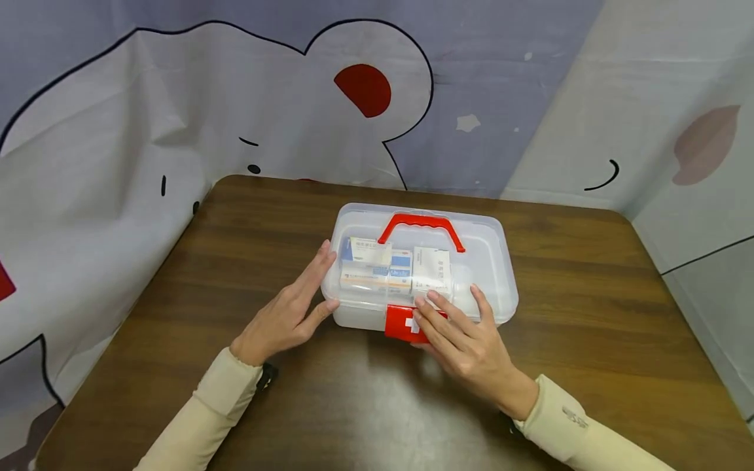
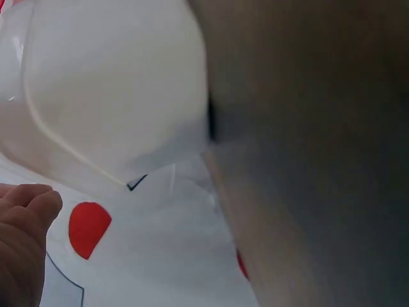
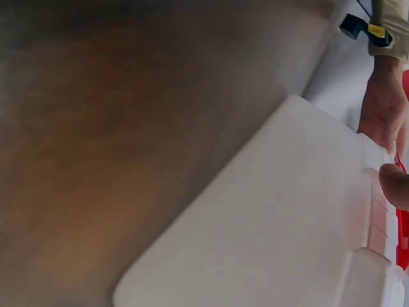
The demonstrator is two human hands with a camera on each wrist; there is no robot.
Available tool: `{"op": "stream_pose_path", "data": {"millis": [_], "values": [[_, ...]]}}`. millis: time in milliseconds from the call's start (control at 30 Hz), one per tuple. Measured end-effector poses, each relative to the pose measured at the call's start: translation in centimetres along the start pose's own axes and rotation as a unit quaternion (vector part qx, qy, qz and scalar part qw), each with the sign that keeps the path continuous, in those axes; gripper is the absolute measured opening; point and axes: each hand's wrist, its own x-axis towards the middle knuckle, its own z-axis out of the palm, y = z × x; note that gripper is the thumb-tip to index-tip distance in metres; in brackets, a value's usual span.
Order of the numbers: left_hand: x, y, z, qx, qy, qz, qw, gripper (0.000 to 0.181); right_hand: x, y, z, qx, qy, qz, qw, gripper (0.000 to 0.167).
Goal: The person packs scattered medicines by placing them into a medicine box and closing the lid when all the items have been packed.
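Observation:
A clear plastic first-aid box (image 1: 480,261) with a red handle (image 1: 421,220) lies on the table. Through its lid several medicine packets (image 1: 432,265) show. My left hand (image 1: 288,317) rests against the box's left edge, fingers extended and thumb near the front corner. At the front, my right hand (image 1: 465,347) pinches the red clasp (image 1: 400,322), which bears a white cross and tilts outward. Its fingers lie over the clasp and lid edge; in the right wrist view the thumb (image 3: 395,187) is at the clasp. The left wrist view shows the box's pale side (image 2: 121,83).
The brown wooden table (image 1: 247,229) has rounded far corners. Behind it and at both sides hangs a printed curtain (image 1: 283,98) with cartoon shapes, close to the table's edges. A dark band (image 1: 267,377) sits at the left wrist.

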Motion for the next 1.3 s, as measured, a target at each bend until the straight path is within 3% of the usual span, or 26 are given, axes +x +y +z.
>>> {"op": "stream_pose_path", "data": {"millis": [267,600,733,867,933,1000,1133,1300], "values": [[-0.4,-0.1,0.6,-0.004,0.014,-0.033,0.9993,0.075,-0.6,0.0,0.5,-0.001,-0.005,0.002,1.0000,0.030],[-0.4,0.3,1.6,-0.005,0.066,-0.060,0.9960,0.084,-0.4,0.3,0.4,-0.002,0.018,-0.010,0.9998,0.031],[-0.2,0.3,1.8,-0.031,0.085,-0.064,0.9939,0.078,-0.8,0.8,0.0,0.030,0.026,0.020,0.9990,0.038],[-0.1,0.6,1.9,-0.113,0.095,-0.091,0.9849,0.079,-2.0,2.0,-0.5,0.039,0.044,0.106,0.9926,0.047],[0.0,0.8,1.9,-0.152,0.097,-0.112,0.9772,0.082,-2.8,2.6,-0.9,0.053,0.043,0.169,0.9833,0.053],[0.0,1.3,1.7,-0.175,0.099,-0.133,0.9706,0.083,-3.6,3.1,-1.3,0.082,0.029,0.236,0.9680,0.063],[0.4,2.4,1.0,-0.186,0.102,-0.153,0.9652,0.081,-5.0,3.6,-1.9,0.148,-0.012,0.351,0.9245,0.079],[1.0,3.4,0.4,-0.189,0.099,-0.155,0.9645,0.079,-5.6,3.6,-2.4,0.182,-0.062,0.443,0.8759,0.094]]}}
